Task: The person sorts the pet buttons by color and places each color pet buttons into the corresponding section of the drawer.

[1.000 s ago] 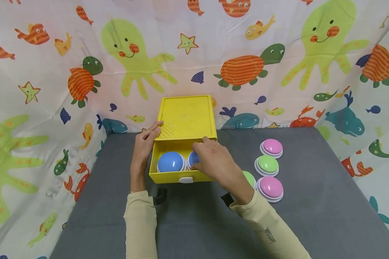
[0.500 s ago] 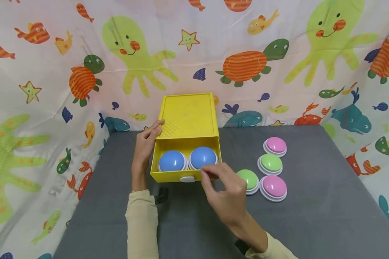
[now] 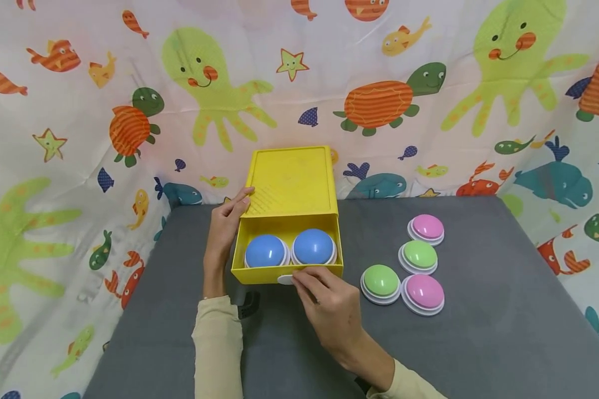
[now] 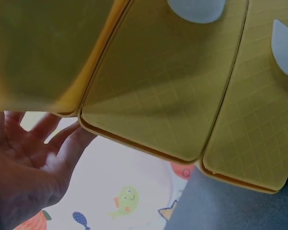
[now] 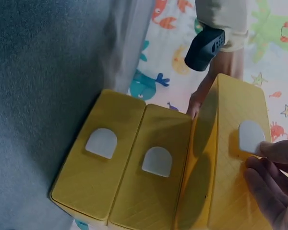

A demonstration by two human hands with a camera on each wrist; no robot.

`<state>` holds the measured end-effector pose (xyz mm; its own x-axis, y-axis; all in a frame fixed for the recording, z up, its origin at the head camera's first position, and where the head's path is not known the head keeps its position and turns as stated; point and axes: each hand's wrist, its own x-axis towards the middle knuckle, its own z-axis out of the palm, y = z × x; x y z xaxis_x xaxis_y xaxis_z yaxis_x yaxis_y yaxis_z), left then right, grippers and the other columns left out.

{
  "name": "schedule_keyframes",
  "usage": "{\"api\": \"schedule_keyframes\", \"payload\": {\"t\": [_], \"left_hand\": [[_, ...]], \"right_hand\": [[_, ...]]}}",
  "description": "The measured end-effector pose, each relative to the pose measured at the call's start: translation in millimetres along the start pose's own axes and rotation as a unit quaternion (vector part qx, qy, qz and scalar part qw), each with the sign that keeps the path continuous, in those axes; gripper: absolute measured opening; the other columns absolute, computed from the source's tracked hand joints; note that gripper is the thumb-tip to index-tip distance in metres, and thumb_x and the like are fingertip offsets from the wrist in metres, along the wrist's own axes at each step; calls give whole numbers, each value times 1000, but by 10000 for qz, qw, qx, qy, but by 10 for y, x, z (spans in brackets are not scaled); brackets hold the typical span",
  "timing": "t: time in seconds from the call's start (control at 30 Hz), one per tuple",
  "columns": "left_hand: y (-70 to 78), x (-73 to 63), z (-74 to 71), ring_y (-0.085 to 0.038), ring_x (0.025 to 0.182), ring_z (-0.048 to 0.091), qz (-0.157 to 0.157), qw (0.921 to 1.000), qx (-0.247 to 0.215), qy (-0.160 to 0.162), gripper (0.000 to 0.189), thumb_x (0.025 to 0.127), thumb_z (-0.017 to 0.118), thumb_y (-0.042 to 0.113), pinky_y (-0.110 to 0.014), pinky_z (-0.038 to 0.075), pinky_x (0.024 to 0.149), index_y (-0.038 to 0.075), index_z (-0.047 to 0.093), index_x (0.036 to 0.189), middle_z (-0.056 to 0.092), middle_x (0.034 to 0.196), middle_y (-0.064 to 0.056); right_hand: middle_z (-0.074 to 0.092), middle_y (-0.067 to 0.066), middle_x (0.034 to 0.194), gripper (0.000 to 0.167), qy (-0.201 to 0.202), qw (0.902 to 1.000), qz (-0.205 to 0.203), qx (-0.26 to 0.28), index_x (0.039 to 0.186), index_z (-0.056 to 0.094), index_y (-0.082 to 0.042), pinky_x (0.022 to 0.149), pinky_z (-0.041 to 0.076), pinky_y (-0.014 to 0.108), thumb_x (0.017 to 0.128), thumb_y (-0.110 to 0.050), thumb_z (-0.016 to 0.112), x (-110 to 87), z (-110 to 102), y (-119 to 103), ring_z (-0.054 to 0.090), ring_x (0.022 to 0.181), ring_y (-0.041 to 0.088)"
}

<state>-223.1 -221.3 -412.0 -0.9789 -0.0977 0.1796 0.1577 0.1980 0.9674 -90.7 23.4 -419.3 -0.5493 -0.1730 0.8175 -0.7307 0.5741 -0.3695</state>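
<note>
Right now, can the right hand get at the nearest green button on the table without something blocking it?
Probably yes. The right hand is at the drawer's white tab, and the green button sits just beside it on bare table, with nothing between them.

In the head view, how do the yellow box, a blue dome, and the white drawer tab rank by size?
1. Yellow box, by far the largest.
2. Blue dome; the two in the drawer look alike.
3. White tab, smallest, partly hidden by the right hand.
</note>
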Motion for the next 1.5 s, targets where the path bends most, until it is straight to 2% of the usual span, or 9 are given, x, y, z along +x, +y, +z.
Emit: {"api": "schedule_keyframes", "payload": {"t": [0.2,0.47,0.57,0.67,0.8,0.87,0.93,1.27,1.5], "left_hand": [[-4,-26,-33,-9,153,44,-12,10000,80,35,46,106,59,45,-41,36,128,19,67,143,59,155,4],[-3,1,-13,-7,154,41,-54,9999,-90,-68,45,105,61,44,-41,33,130,20,67,143,59,155,4],[-2,3,-17,2,150,43,-36,9999,-47,-99,44,106,60,44,-39,32,130,22,67,143,59,155,5],[-3,0,-19,3,116,61,-105,9999,51,-85,43,105,59,46,-28,53,96,26,67,143,58,155,9],[-12,-3,-9,-3,108,65,-280,9994,-163,-95,43,105,60,47,-16,52,70,28,67,142,56,156,12],[-9,-6,-5,-9,136,60,-343,9989,-308,-126,44,104,60,47,-18,59,83,27,67,143,56,157,11],[2,-6,-5,-15,144,56,-370,9986,-354,-125,44,104,61,47,-21,60,90,27,66,143,56,157,11],[44,20,-2,-19,144,57,-341,9985,-409,-105,45,104,62,47,-20,61,88,27,67,143,56,157,11],[18,3,-11,-16,145,55,-357,9981,-489,-115,45,104,62,44,-20,60,89,20,68,142,58,155,10]], "right_hand": [[71,6,87,19,-341,9985,-284,-309,95,82,-7,66,62,24,78,-6,91,81,28,6,72,68,14],[70,7,89,16,-745,9951,54,-647,97,82,-7,69,64,28,82,-7,88,346,152,176,74,74,17],[70,7,88,12,-710,9952,65,-670,95,82,-6,65,63,28,84,-7,87,429,212,250,74,72,18],[70,8,86,7,-616,9960,48,-645,93,82,-6,61,61,29,86,-6,84,510,275,331,72,68,18],[71,9,87,5,-509,9967,60,-631,93,82,-5,59,60,31,88,-5,82,593,364,427,72,67,20],[71,9,87,4,-455,9970,55,-621,93,82,-4,59,60,31,89,-4,81,618,397,461,72,66,20],[71,9,86,4,-393,9974,31,-598,93,82,-4,59,60,31,88,-4,82,630,420,486,72,66,20],[72,10,87,6,-249,9989,38,-400,93,82,-2,63,62,30,88,-6,82,648,433,530,73,70,20],[76,10,92,12,-683,9949,732,-154,99,76,-2,72,64,33,89,-7,82,528,365,536,76,80,21]]}}
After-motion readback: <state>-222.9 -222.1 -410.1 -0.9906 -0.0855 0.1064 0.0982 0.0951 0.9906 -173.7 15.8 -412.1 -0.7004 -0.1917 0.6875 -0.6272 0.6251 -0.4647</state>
